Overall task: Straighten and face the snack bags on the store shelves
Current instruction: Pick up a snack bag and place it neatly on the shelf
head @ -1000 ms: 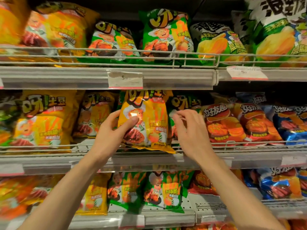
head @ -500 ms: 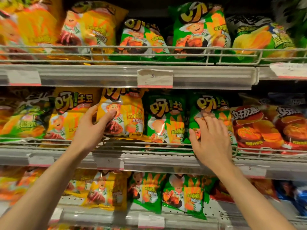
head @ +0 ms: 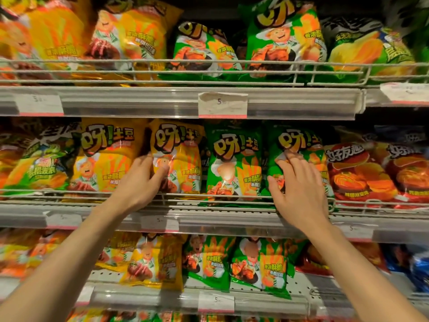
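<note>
Mid shelf (head: pixel 209 209): L grip (head: pixel 139 182) pinches yellow bag (head: pixel 178 156), R grip (head: pixel 299 182) flat-fingered on green bag (head: pixel 299 145).

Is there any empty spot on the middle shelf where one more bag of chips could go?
Not really. The middle shelf is packed: yellow bag, green bag and the next green bag stand side by side. The only bare patch is the lower shelf, right of its green bags.
</note>
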Demonstrator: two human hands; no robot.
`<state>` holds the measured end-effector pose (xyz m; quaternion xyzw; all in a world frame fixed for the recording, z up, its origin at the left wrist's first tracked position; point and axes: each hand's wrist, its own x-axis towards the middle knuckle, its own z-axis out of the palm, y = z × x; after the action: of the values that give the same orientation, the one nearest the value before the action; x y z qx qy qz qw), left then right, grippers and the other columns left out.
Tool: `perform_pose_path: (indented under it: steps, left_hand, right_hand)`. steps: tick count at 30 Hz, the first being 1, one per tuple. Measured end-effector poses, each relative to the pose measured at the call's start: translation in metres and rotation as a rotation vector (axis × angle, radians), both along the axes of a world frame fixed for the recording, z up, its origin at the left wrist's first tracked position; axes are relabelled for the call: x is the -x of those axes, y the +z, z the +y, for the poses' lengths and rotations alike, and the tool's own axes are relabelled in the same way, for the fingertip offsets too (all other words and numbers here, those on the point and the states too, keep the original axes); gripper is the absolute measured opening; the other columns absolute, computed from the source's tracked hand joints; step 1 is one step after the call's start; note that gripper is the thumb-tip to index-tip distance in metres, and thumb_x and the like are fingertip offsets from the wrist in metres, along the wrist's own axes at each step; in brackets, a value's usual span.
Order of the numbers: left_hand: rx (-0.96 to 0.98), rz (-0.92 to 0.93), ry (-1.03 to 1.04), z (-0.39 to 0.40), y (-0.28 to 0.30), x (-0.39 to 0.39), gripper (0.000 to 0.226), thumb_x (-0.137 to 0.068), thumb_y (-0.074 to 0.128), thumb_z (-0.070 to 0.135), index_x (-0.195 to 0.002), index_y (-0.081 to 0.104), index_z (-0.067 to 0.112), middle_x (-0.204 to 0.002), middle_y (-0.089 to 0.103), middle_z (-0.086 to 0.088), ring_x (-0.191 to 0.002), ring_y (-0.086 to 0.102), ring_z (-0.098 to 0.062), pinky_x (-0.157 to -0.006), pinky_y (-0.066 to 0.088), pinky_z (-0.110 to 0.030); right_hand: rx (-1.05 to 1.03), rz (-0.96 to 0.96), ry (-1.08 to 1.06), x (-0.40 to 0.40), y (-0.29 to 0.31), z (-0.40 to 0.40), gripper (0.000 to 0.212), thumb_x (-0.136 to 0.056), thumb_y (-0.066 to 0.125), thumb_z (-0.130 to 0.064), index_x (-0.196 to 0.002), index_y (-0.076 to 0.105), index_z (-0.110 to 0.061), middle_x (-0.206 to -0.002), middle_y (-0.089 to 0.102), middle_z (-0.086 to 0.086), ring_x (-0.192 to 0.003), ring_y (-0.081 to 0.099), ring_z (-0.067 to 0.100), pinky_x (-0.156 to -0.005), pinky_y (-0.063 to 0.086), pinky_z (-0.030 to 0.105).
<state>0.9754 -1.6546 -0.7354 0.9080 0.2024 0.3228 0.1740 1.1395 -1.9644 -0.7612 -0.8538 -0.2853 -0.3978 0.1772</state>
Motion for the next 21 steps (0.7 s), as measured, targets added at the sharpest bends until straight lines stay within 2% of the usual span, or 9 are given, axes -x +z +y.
perform_pose_path:
  steps: [3,5,6,8,11,14,16,18,21]
  left_hand:
    - [0.034,0.013,0.016,-0.005,-0.006,-0.003,0.060,-0.105,0.036,0.054,-0.139,0.048,0.006,-0.139,0.059,-0.018,-0.108,0.057,-0.022,-0.088,0.044,-0.037]
    - [-0.045,-0.083,0.048,-0.009,-0.011,-0.002,0.068,-0.106,0.040,0.051,-0.157,0.026,0.007,-0.154,0.045,-0.017,-0.129,0.052,-0.028,-0.102,0.046,-0.043]
    - [-0.099,-0.148,0.059,-0.012,-0.014,-0.001,0.071,-0.105,0.042,0.050,-0.160,0.020,0.010,-0.160,0.036,-0.017,-0.142,0.042,-0.030,-0.111,0.042,-0.047]
    - [-0.197,-0.224,0.049,-0.016,-0.020,-0.001,0.070,-0.103,0.047,0.053,-0.160,0.024,0.019,-0.164,0.026,-0.018,-0.152,0.025,-0.033,-0.118,0.033,-0.051]
    - [-0.242,-0.139,0.065,-0.023,-0.024,-0.008,0.071,-0.098,0.037,0.068,-0.158,0.029,0.031,-0.165,0.023,-0.018,-0.151,0.026,-0.034,-0.113,0.036,-0.050]
    - [-0.286,-0.075,0.114,-0.025,-0.024,-0.012,0.077,-0.096,0.027,0.074,-0.158,0.029,0.030,-0.162,0.030,-0.018,-0.146,0.036,-0.034,-0.106,0.044,-0.049]
    - [-0.298,-0.067,0.110,-0.024,-0.024,-0.011,0.077,-0.096,0.025,0.074,-0.160,0.027,0.030,-0.164,0.028,-0.017,-0.147,0.035,-0.033,-0.108,0.043,-0.049]
    - [-0.312,-0.048,0.109,-0.023,-0.025,-0.010,0.078,-0.096,0.021,0.073,-0.162,0.022,0.032,-0.166,0.024,-0.015,-0.151,0.029,-0.030,-0.112,0.039,-0.049]
    - [-0.324,-0.012,0.115,-0.023,-0.024,-0.009,0.078,-0.095,0.017,0.073,-0.163,0.018,0.033,-0.168,0.020,-0.014,-0.154,0.022,-0.028,-0.117,0.032,-0.049]
  right_hand:
    - [-0.002,-0.008,0.004,0.000,0.001,-0.001,0.053,-0.100,0.042,-0.043,-0.135,0.060,-0.007,-0.131,0.060,0.014,-0.126,0.051,0.036,-0.117,0.027,0.047]
    - [0.001,0.003,0.004,0.000,0.002,-0.001,0.054,-0.100,0.041,-0.044,-0.135,0.060,-0.007,-0.131,0.060,0.014,-0.125,0.051,0.035,-0.116,0.028,0.047]
    - [0.002,0.010,0.007,0.000,0.002,0.000,0.054,-0.100,0.041,-0.044,-0.135,0.059,-0.007,-0.131,0.060,0.013,-0.126,0.051,0.035,-0.116,0.028,0.048]
    - [0.005,0.022,0.014,-0.001,0.001,0.000,0.054,-0.101,0.040,-0.045,-0.136,0.058,-0.008,-0.132,0.060,0.012,-0.127,0.050,0.034,-0.117,0.027,0.048]
    - [0.019,0.059,0.019,0.001,0.005,-0.001,0.052,-0.104,0.041,-0.047,-0.141,0.054,-0.013,-0.139,0.055,0.010,-0.135,0.043,0.031,-0.121,0.022,0.049]
    - [0.034,0.040,0.091,0.016,0.008,0.013,0.055,-0.104,0.041,-0.049,-0.148,0.049,-0.017,-0.152,0.046,0.011,-0.144,0.035,0.031,-0.125,0.018,0.053]
    - [0.061,0.019,0.199,0.029,0.009,0.034,0.055,-0.105,0.040,-0.048,-0.151,0.046,-0.019,-0.157,0.041,0.012,-0.147,0.033,0.032,-0.125,0.018,0.052]
    - [0.106,0.064,0.264,0.036,0.012,0.055,0.052,-0.108,0.036,-0.044,-0.154,0.042,-0.021,-0.155,0.043,0.010,-0.145,0.035,0.031,-0.125,0.018,0.049]
    - [0.223,0.151,0.233,0.034,0.013,0.065,0.050,-0.109,0.022,-0.042,-0.152,0.040,-0.023,-0.139,0.051,0.003,-0.132,0.043,0.025,-0.125,0.016,0.046]
